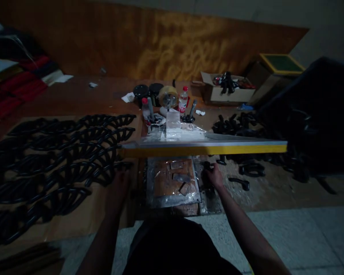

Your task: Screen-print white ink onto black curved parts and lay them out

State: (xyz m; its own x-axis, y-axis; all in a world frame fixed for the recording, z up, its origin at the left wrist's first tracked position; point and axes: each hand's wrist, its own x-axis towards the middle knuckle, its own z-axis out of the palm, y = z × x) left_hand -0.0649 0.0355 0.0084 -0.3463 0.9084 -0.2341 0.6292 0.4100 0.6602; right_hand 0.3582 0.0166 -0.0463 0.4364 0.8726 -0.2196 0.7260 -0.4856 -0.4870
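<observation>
A yellow-edged frame point(203, 147) stands raised and level above a work plate point(172, 183) wrapped in clear film with small taped pieces on it. My left hand point(118, 187) rests at the plate's left side, next to rows of curved black plastic parts point(60, 152); its fingers are too dark to read. My right hand point(213, 175) is at the plate's right edge with fingers curled on a small black part point(208, 168).
Behind the frame stand two bottles with red caps point(183, 98), a tape roll point(168, 96) and dark jars. A cardboard box point(223, 89) of black parts sits at the back right. Loose black parts point(246, 172) lie to the right. Red cloth point(14, 91) lies far left.
</observation>
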